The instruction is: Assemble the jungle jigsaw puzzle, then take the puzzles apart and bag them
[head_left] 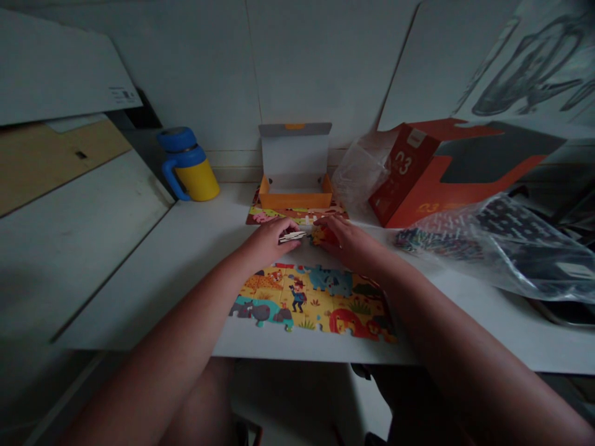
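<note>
My left hand (pixel 274 238) is closed around a small stack of puzzle pieces (pixel 292 236), their pale edges showing. Just to its right, my right hand (pixel 338 236) has its fingers curled on a yellow and red puzzle piece (pixel 320 235). Below both hands lies a joined part of an animal jigsaw puzzle (pixel 316 297), with a hippo, an elephant, lions and a walking figure; my right forearm hides some of its right edge. Beyond the hands stands an orange box (pixel 295 200) with its lid up, on a colourful printed sheet (pixel 267 215).
A blue and yellow jug (pixel 195 167) stands at the back left of the white table (pixel 186 266). At the right are a large orange-red carton (pixel 432 179), a clear plastic bag (pixel 362 167) and another bag with dark contents (pixel 502 248). A wall rises behind.
</note>
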Available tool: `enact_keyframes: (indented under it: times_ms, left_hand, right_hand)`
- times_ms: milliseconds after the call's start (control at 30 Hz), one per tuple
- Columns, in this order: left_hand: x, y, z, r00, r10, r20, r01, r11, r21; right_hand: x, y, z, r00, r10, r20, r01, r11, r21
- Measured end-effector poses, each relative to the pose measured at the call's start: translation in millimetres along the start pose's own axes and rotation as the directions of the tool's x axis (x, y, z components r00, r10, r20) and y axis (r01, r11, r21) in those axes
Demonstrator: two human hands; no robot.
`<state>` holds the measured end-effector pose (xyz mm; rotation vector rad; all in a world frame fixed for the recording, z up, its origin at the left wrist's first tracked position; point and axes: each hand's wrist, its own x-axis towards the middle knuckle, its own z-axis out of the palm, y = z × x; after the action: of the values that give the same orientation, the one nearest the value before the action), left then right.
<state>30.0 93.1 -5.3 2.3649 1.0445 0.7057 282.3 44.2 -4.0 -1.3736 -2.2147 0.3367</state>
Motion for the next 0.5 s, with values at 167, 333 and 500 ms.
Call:
enact_keyframes:
  times_ms: [167, 333, 500]
  left_hand:
    - [2.8, -5.3, 1.0, 0.992, -0.097, -0.079, 0.094, 0.995, -0.043]
    - [4.0, 0.8, 8.0, 0.993, -0.114, -0.033, 0.105, 0.976, -0.192]
    - [0.8, 14.2, 11.8, 0.990, -0.139, 0.026, 0.139, 0.925, -0.354]
  right_hand:
    - [-4.2, -11.2, -9.1, 0.998, -0.044, 0.040, 0.040, 0.995, 0.093]
    - [-1.4, -17.5, -2.1, 0.999, 0.013, -0.052, 0.003, 0.954, 0.300]
    - [1.8, -12.7, 7.7, 0.982, 0.174, -0.071, -0.129, 0.898, 0.420]
